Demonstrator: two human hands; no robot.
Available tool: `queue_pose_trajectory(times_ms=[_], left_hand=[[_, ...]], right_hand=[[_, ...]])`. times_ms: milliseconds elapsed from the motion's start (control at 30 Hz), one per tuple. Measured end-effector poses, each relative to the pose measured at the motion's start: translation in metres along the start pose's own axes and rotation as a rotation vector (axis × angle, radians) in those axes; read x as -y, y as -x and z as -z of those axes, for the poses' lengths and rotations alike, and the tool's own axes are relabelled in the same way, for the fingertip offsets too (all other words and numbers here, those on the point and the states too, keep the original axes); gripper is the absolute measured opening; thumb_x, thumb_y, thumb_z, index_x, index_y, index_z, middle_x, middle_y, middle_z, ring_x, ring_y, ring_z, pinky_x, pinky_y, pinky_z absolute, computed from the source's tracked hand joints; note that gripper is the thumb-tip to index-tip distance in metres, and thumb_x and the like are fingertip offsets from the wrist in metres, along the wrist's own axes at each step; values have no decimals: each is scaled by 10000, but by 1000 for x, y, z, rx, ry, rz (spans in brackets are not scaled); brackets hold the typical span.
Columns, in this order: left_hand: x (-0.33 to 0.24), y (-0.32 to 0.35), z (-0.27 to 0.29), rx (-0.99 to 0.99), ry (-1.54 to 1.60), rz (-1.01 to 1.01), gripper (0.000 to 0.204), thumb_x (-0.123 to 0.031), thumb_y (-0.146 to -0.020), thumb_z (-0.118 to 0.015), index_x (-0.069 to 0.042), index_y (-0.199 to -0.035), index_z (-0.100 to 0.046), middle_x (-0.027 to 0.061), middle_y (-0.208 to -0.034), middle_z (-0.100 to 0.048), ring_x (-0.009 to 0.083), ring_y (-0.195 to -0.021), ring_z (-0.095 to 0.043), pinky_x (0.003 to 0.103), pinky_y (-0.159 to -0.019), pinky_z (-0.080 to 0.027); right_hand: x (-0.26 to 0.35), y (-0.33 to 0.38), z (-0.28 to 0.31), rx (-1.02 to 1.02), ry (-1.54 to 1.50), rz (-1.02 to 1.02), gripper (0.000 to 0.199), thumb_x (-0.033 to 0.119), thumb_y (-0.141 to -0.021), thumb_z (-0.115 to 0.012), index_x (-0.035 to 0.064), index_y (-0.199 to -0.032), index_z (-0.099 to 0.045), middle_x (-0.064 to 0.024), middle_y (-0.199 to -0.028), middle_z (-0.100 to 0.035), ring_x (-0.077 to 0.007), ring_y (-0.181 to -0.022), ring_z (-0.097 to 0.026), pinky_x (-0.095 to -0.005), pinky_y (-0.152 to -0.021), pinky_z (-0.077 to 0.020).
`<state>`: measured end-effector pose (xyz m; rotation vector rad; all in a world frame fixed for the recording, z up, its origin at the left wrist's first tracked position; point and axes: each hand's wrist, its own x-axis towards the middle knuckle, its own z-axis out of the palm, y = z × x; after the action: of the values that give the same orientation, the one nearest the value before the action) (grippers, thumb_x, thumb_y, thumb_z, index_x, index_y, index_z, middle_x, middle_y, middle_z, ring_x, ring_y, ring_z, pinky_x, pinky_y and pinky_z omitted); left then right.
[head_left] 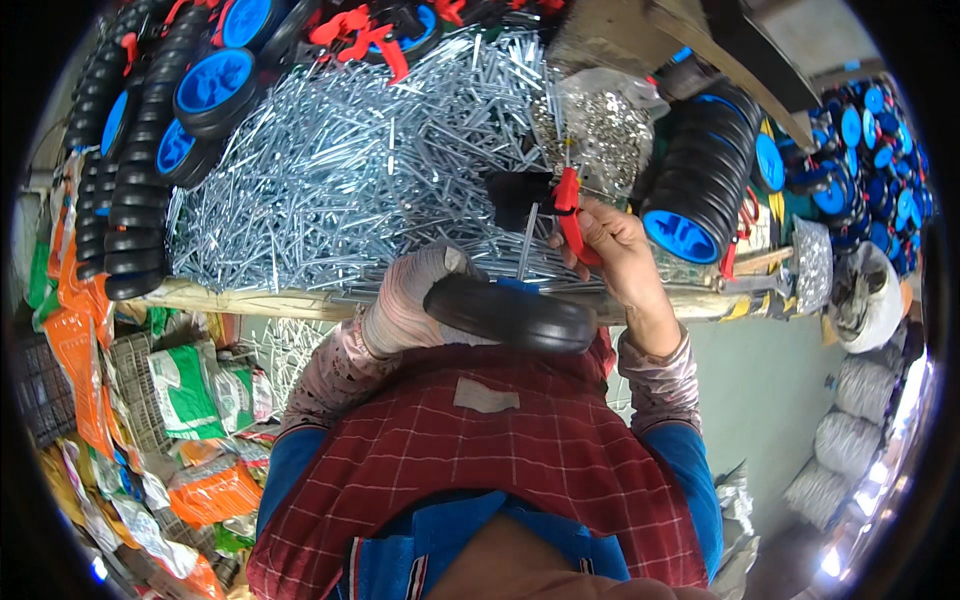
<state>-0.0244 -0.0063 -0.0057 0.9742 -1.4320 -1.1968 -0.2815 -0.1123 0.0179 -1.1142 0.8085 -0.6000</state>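
Note:
In a striped, worn glove, my left hand [410, 300] is closed on the left rim of a black wheel [515, 317], tilted at the table's front edge. A bit of blue hub shows on its far side, and a metal rod [527, 245] stands up from there. Bare, my right hand [618, 245] pinches a red plastic part [572, 215] just right of the rod's upper end; whether the two touch I cannot tell. Behind them lies a dark, flat block [520, 197], partly hidden by the red part.
A large heap of metal rods [340, 170] covers the table. Beyond my right hand sits a clear bag of small metal pieces [600, 125]. Rows of black wheels with blue hubs [700, 170] stand right and left. More red plastic parts [360, 35] lie at the far edge.

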Motion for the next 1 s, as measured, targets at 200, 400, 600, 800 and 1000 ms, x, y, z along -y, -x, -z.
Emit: queue_pose_trajectory(times_ms=[200,400,600,800,1000], left_hand=[[1,-11,-11,42,129,-50,874,-78,-511,-974,-101,-1200,-437,68,-1073,-617,211,-965,-653,356,-787,-563],[16,-27,-20,309,17,-66,385,-197,-701,-872,-134,-926,-566,27,-817,-599,184,-725,-625,327,-632,-516],[36,-36,-15,428,-279,-518,164,-121,-798,-691,-96,-888,-556,83,-880,-624,297,-763,-657,393,-621,-551],[22,-46,-31,428,-263,-608,351,-30,-709,-736,-56,-999,-539,93,-881,-612,292,-733,-643,377,-561,-541],[15,-43,-53,449,-187,-460,399,-165,-707,-786,-62,-1031,-579,105,-887,-623,306,-746,-641,390,-618,-521]], right_hand=[[5,33,20,-7,406,89,275,123,-1000,-554,-38,-1210,-629,-106,-835,-692,-135,-614,-610,-285,-570,-495],[-14,54,22,68,644,443,268,110,-955,-603,-57,-1163,-631,-202,-895,-660,-353,-775,-668,-376,-687,-533],[12,85,52,-681,1259,549,348,181,-844,-747,28,-1140,-645,-142,-1141,-622,-337,-1074,-566,-443,-923,-436],[11,86,78,-977,1437,385,445,162,-770,-799,18,-1138,-595,-163,-981,-574,-358,-909,-570,-427,-789,-470],[-3,83,66,-887,1238,154,429,284,-805,-802,-11,-1061,-627,-179,-819,-639,-313,-736,-661,-387,-646,-515]])
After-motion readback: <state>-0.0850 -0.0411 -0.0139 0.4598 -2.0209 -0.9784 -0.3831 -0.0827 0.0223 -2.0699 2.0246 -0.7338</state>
